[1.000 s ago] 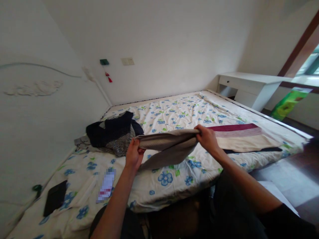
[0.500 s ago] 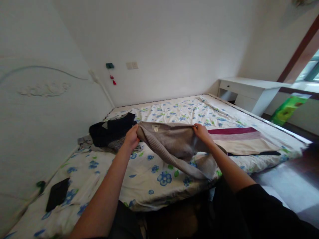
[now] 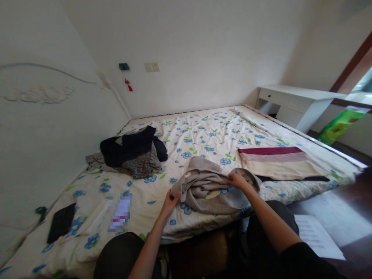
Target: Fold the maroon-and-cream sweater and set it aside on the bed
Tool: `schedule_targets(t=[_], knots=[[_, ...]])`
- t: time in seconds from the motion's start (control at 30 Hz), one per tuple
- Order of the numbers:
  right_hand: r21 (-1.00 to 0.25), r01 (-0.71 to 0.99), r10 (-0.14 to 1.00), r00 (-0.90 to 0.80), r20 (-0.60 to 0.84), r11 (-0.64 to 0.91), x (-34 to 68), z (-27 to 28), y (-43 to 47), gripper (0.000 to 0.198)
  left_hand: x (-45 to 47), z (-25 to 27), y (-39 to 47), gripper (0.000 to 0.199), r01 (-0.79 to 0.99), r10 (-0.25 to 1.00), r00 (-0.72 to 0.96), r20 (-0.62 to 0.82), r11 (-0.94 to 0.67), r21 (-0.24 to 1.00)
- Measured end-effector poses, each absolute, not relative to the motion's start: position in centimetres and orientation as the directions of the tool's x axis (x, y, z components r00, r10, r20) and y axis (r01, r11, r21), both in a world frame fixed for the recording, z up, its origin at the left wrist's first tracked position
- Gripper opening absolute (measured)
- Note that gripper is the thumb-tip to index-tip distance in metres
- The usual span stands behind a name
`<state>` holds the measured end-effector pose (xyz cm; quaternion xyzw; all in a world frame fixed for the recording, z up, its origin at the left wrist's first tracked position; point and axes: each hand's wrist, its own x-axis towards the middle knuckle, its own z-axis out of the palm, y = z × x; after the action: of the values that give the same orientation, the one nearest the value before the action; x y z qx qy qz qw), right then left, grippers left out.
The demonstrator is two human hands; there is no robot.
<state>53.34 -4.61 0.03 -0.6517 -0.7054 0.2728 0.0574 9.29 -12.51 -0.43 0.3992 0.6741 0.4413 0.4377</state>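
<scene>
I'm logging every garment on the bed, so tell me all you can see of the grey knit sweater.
The grey knit sweater is ribbed, beige-grey, with a small white label showing. It lies crumpled in a loose heap on the floral bedsheet near the bed's front edge. The left hand touches its left edge; the right hand grips a fold on top.

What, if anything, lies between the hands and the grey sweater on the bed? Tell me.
Nothing visible. The right hand rests on the crumpled grey sweater, and the left hand touches its near left edge. The dark clothes pile and the striped folded cloth lie apart on the floral bedsheet.
</scene>
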Motion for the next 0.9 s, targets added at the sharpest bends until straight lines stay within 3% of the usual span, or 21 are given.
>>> schedule_targets(t=[0.13, 0.2, 0.27, 0.37, 0.43, 0.57, 0.67, 0.8, 0.9], knots=[[-0.328, 0.940, 0.959, 0.003, -0.283, -0.100, 53.5, 0.4, -5.0, 0.031, 10.5, -1.6, -13.2, 0.102, 0.193, 0.972, -0.228, -0.050, 0.095, 0.976], [-0.326, 0.937, 0.978, 0.058, -0.203, -0.123, 53.4, 1.0, -4.9, 0.031, 10.2, -1.8, -13.2, 0.106, 0.282, 0.972, -0.234, 0.016, 0.053, 0.958], [-0.371, 0.916, 0.988, 0.153, -0.030, -0.153, 53.4, 1.9, -4.7, 0.033, 9.4, -2.1, -13.1, 0.099, 0.401, 0.955, -0.287, 0.071, 0.053, 0.915], [-0.487, 0.864, 0.920, 0.285, 0.270, -0.125, 53.8, 3.1, -4.4, 0.038, 8.0, -2.6, -12.8, 0.073, 0.548, 0.912, -0.394, 0.113, 0.134, 0.826], [-0.552, 0.830, 0.868, 0.329, 0.371, -0.079, 53.9, 3.6, -4.5, 0.041, 7.4, -2.8, -12.5, 0.064, 0.591, 0.909, -0.393, 0.136, 0.136, 0.795], [-0.615, 0.778, 0.878, 0.378, 0.293, -0.129, 53.4, 4.2, -5.2, 0.043, 7.4, -2.9, -12.0, 0.087, 0.630, 0.961, -0.180, 0.211, -0.052, 0.775], [-0.582, 0.789, 0.915, 0.362, 0.180, -0.198, 52.9, 4.3, -5.6, 0.041, 8.0, -3.0, -12.3, 0.098, 0.655, 0.976, -0.106, 0.191, -0.076, 0.752], [-0.495, 0.820, 0.935, 0.353, 0.040, -0.288, 53.0, 4.3, -5.7, 0.039, 8.5, -3.0, -12.8, 0.069, 0.550, 0.950, -0.225, 0.216, -0.059, 0.833], [-0.452, 0.827, 0.934, 0.356, -0.037, -0.333, 53.3, 4.3, -5.7, 0.040, 8.4, -2.3, -12.4, 0.039, 0.305, 0.884, -0.451, 0.126, 0.021, 0.952]])
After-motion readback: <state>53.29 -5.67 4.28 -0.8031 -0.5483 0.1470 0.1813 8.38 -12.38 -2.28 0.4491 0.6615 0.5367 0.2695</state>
